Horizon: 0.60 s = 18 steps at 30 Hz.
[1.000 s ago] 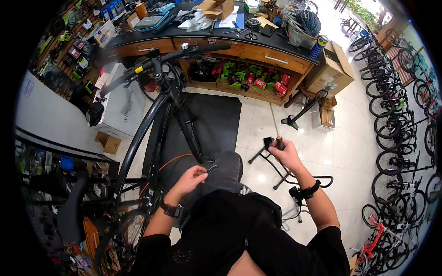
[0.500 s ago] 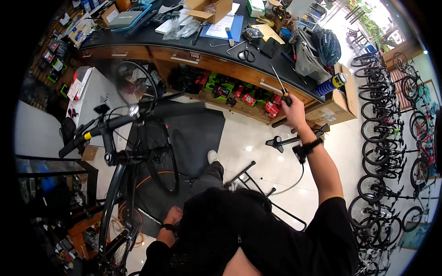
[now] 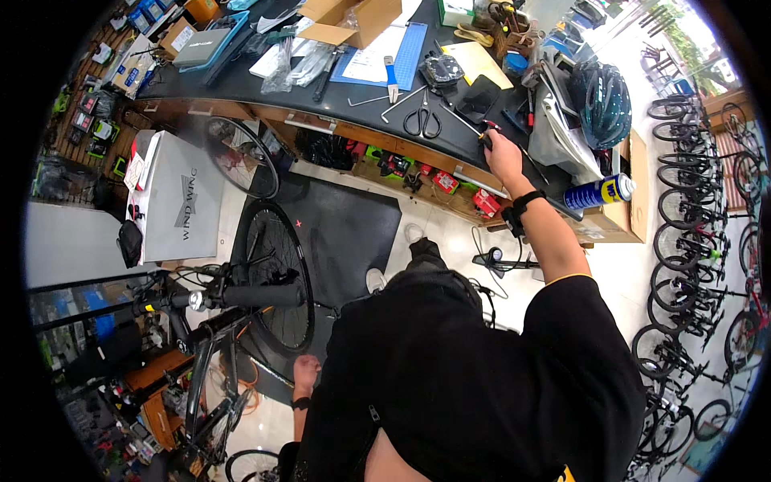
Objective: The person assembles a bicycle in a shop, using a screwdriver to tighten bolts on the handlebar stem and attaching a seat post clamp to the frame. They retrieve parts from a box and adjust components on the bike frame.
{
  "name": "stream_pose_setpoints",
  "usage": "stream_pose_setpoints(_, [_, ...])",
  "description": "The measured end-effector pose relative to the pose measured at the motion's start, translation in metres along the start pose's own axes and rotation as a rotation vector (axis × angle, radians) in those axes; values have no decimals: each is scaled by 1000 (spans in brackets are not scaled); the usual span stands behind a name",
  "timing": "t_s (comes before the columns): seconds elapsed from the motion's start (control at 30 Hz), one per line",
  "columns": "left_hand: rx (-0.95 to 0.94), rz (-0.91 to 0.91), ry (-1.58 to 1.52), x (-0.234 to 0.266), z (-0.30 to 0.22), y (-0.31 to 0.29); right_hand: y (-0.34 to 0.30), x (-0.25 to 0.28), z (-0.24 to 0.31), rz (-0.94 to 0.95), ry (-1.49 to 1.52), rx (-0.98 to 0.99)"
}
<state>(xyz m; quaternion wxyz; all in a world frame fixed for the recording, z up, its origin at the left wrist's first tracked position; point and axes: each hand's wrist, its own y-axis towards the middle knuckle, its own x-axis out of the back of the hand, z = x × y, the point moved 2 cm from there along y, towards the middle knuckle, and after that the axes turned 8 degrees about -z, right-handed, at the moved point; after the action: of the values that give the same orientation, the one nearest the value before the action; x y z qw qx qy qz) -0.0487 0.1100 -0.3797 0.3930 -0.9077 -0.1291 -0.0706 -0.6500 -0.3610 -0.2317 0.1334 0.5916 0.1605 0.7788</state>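
Observation:
My right hand [image 3: 504, 157] is at the front edge of the black workbench [image 3: 321, 108], closed around the dark handle of a screwdriver [image 3: 462, 120]. The long metal shaft points left and away over the bench top. Black-handled scissors [image 3: 422, 122], bent hex keys [image 3: 399, 106] and a blue-handled tool [image 3: 391, 79] lie left of its tip. Low beside my body, my left hand [image 3: 306, 373] hangs with curled fingers, and nothing shows in it. A black bicycle [image 3: 265, 296] stands to the left of that hand.
A spray can [image 3: 598, 192] and a dark helmet [image 3: 602, 104] are at the bench's right end. An open cardboard box [image 3: 353, 22] sits farther back. On the floor are a grey box [image 3: 183, 201] and a floor pump [image 3: 502, 260]. Bicycles [image 3: 679, 241] line the right side.
My right hand has lowered the raised screwdriver to the bench top. My body has moved closer to the bench; the bicycle now appears lower in view, its handlebar turned.

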Motion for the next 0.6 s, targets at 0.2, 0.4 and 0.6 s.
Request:
stream_pose_setpoints(0.2, [175, -252, 544, -67, 91, -1, -1, 16, -41, 62, 282, -392])
stream_pose_setpoints(0.4, [65, -108, 280, -153, -86, -32, -9, 9, -67, 228, 223, -518])
stream_pose_setpoints(0.6, [106, -195, 98, -162, -145, -46, 10, 0, -61, 149, 173, -279])
